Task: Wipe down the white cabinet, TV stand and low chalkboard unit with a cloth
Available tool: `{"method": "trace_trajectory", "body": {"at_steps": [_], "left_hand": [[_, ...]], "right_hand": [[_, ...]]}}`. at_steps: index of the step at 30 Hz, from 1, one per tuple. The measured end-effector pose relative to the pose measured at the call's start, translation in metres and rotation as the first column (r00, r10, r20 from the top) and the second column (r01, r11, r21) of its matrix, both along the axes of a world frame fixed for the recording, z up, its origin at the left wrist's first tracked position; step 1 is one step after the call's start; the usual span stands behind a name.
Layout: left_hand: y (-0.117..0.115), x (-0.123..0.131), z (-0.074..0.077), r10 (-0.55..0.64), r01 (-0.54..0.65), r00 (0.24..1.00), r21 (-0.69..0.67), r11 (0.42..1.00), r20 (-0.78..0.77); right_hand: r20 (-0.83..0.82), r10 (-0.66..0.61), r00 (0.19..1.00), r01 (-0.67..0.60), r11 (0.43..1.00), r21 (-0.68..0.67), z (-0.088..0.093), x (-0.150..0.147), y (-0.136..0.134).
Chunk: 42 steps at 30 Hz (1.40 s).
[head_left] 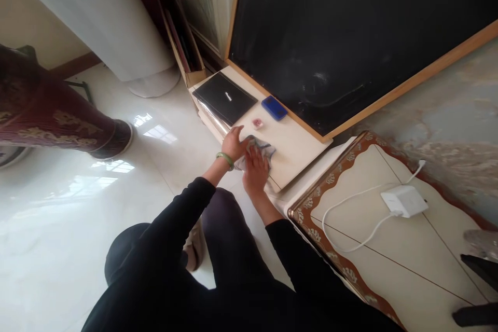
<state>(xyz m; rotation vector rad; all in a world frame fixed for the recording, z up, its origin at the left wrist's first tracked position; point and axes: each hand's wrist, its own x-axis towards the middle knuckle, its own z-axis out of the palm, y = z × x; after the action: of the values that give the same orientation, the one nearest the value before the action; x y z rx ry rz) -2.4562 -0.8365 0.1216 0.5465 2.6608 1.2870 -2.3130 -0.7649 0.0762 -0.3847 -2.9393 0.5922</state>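
Observation:
A crumpled pale cloth (268,151) with blue edging lies on the near part of a cream cabinet top (298,150). My right hand (256,168) rests on it, fingers stretched out and pressing it down. Just left of that, my left hand (232,144), with a green bangle at the wrist, touches the cloth's left side. Its thumb and fingers are spread apart; part of them is hidden. Beyond the hands sit a small clear box with something pink in it (257,123) and a blue blackboard eraser (274,108). A flat black case (224,97) lies at the far left end.
A wood-framed blackboard (350,36) leans behind the cabinet. To the right, a patterned table (350,202) carries a white charger (404,201) with its cable. Left are a dark red vase (58,109), a white cylindrical appliance (128,26) and shiny floor tiles (148,181).

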Motion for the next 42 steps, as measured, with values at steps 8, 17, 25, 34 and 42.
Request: {"method": "trace_trajectory", "body": {"at_steps": [8,17,25,34,42], "left_hand": [[0.044,-0.041,-0.025,-0.103,0.108,0.991,0.056,0.993,-0.091],[0.046,-0.079,-0.028,-0.264,0.272,0.951,0.028,0.962,-0.163],[0.019,-0.093,-0.033,-0.509,0.543,0.821,0.080,0.836,-0.261],[0.017,-0.088,-0.043,-0.498,0.539,0.840,0.227,0.811,-0.214],[0.014,-0.090,-0.049,-0.534,0.564,0.825,0.309,0.766,-0.184]], "right_hand": [[-0.321,-0.364,0.874,0.167,0.846,-0.506,0.022,0.019,0.005],[-0.063,-0.125,0.990,0.120,0.989,-0.083,0.030,0.005,0.029],[0.056,-0.224,0.973,0.218,0.970,0.105,0.022,-0.009,0.014],[0.227,-0.226,0.947,0.199,0.970,0.138,0.029,-0.015,0.018],[0.280,-0.271,0.921,0.252,0.962,0.101,0.037,-0.023,0.011]]}}
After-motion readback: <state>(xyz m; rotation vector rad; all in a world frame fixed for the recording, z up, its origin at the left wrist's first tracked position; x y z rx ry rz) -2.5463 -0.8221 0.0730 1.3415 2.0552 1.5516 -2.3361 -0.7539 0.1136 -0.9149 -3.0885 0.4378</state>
